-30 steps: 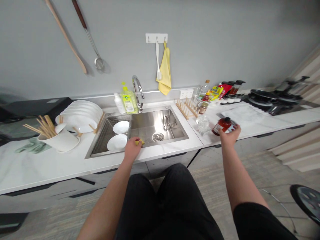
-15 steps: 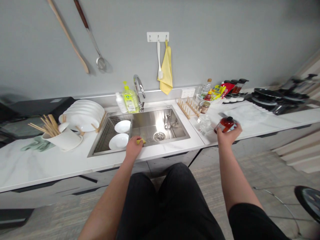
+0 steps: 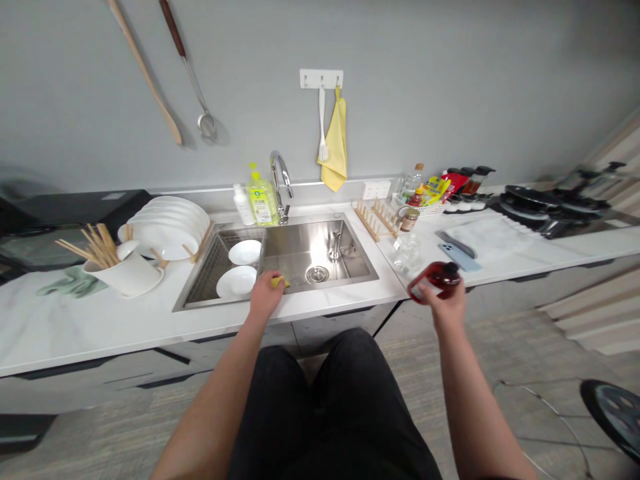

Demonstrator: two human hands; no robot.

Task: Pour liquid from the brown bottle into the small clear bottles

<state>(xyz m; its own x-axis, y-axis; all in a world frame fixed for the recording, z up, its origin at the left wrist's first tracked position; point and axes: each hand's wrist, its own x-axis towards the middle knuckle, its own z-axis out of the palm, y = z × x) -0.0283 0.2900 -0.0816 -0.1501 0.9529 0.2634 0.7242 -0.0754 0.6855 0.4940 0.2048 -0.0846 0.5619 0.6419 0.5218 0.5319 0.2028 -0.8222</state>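
Note:
At the sink's front edge, my left hand (image 3: 263, 295) is closed on a small yellow sponge (image 3: 279, 283). My right hand (image 3: 449, 307) grips a red-brown bottle (image 3: 431, 279) with a black cap, held tilted over the counter's front edge with the cap towards the right. Its label is partly covered by my fingers. Just behind the bottle lie a light blue phone (image 3: 460, 257) and a long dark thing I cannot make out. Two white bowls (image 3: 246, 251) rest in the rack in the left part of the steel sink (image 3: 371, 269).
White plates (image 3: 173, 241) stand in a rack on the left, beside a white holder (image 3: 125, 273) of chopsticks. Dish soap (image 3: 261, 202) stands behind the sink near the tap (image 3: 278, 167). Right of the sink are a wooden rack (image 3: 373, 220), a jar (image 3: 409, 220) and clear wrapping (image 3: 407, 253).
My right hand has brought the bottle nearer to me and slightly left, tipping it sideways. The phone behind it has come into view. My left hand stays at the sink edge with the sponge.

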